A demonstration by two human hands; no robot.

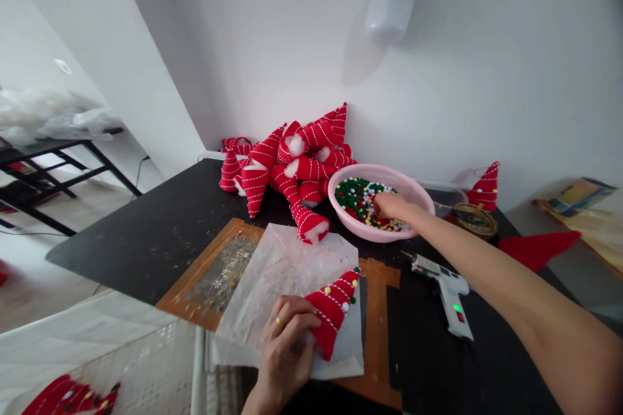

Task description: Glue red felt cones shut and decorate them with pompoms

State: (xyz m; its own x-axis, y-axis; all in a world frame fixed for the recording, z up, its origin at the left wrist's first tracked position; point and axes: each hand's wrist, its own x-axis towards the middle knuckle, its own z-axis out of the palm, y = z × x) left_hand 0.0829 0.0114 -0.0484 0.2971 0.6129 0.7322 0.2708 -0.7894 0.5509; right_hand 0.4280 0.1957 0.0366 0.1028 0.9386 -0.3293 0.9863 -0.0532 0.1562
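Note:
My left hand grips the wide base of a red cloth cone wound with white cord and dotted with small beads; the cone lies on a sheet of white paper. My right hand reaches across into a pink basket filled with green, red, white and yellow beads, its fingers curled down among them; what they hold is hidden. A white glue gun with a green light lies on the black table under my right forearm.
A pile of several red-and-white cones sits against the wall behind the paper. One cone stands by a round tin at right, near red felt. A brown board lies under the paper. A white crate holds finished cones at lower left.

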